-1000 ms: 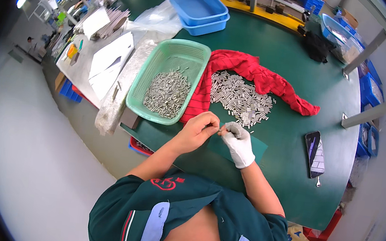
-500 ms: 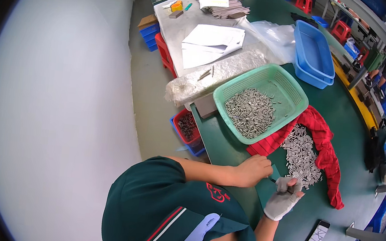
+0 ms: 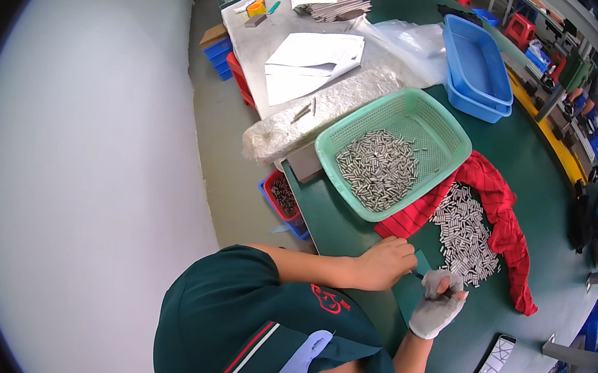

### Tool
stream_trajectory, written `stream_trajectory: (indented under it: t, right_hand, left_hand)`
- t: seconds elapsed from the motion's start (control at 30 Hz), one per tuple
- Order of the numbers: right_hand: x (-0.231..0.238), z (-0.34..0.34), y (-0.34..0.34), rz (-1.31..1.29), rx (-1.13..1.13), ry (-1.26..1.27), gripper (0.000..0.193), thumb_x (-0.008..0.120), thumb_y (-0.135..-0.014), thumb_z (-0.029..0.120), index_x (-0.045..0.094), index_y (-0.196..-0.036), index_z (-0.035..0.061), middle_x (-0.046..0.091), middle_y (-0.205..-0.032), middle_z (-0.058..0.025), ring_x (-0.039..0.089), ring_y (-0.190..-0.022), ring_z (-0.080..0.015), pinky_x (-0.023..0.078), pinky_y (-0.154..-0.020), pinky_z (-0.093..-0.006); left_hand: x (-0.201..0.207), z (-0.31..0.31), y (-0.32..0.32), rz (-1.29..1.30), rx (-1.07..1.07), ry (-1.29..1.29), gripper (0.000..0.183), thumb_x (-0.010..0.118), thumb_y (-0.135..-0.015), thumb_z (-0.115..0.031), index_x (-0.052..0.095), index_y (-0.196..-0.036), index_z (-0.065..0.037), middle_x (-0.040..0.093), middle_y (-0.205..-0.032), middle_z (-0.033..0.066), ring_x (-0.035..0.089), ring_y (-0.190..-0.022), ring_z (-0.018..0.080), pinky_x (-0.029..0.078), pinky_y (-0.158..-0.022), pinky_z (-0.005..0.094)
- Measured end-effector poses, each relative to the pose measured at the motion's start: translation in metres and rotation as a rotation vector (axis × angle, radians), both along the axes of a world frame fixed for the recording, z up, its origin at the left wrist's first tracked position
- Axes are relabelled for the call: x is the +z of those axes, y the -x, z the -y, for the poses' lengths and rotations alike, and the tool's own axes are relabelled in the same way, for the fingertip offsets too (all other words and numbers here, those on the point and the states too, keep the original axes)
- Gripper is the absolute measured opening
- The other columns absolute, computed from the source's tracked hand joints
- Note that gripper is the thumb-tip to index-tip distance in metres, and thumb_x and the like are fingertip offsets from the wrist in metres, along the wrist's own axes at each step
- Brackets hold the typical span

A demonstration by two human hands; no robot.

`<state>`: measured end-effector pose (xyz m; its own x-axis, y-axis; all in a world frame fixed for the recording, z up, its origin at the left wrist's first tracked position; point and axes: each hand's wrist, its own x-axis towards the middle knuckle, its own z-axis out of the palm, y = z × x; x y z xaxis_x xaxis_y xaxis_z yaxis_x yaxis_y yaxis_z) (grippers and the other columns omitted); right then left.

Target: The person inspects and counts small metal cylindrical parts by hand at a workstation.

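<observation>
The bare left hand [image 3: 384, 263] lies back-up over the dark green desk [image 3: 544, 212], its forearm [image 3: 305, 266] running almost level in from the left, across the front of the dark green shirt [image 3: 228, 310]. Its fingers are bent, knuckles uppermost, the tips turned toward the other hand. The right hand [image 3: 440, 303], in a whitish glove that leaves the fingertips bare, rises from below on a steep forearm [image 3: 411, 366]; its fingers curl inward and the thumb points to the right.

Between the hands, beside the left fingertips, is a small dark slender piece [image 3: 417, 275] (too small to make out). Whether either hand's fingers are closed on anything, I cannot tell.

Under the hands lies a flat green sheet [image 3: 406, 294]. Just beyond the right hand, short silver metal cylinders [image 3: 465, 233] lie in a loose heap, bordered by a red cloth with dark stripes [image 3: 516, 238]. Left of the heap, a pale green perforated plastic basket [image 3: 436, 132] holds more such cylinders.
</observation>
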<state>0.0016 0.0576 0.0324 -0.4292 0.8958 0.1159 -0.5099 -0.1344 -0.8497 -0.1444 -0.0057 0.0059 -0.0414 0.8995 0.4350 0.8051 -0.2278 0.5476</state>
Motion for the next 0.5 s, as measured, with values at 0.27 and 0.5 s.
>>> stream_trajectory:
  t: [0.27,0.5]
  right_hand:
    - [0.0026,-0.0023,-0.0002,0.014,0.038,0.058,0.062,0.042,-0.09,0.066,0.041,-0.073,0.0066,0.036,-0.065,-0.0016,0.033,-0.061,-0.0142,0.029,-0.061,-0.0289]
    - [0.0031,-0.0015,-0.0054,0.019,0.045,0.071,0.062,0.042,-0.089,0.067,0.04,-0.071,0.0074,0.035,-0.064,-0.0014,0.034,-0.061,-0.0154,0.03,-0.062,-0.0296]
  left_hand:
    - [0.002,-0.0049,0.0029,0.01,-0.021,-0.007,0.016,0.067,-0.072,-0.003,0.056,-0.083,-0.007,0.051,-0.081,0.0069,0.052,-0.079,0.027,0.041,-0.07,0.0378]
    - [0.0021,-0.0031,-0.0016,0.041,-0.037,-0.026,0.017,0.068,-0.07,-0.002,0.057,-0.081,-0.007,0.052,-0.079,0.0073,0.052,-0.075,0.0272,0.041,-0.067,0.0382]
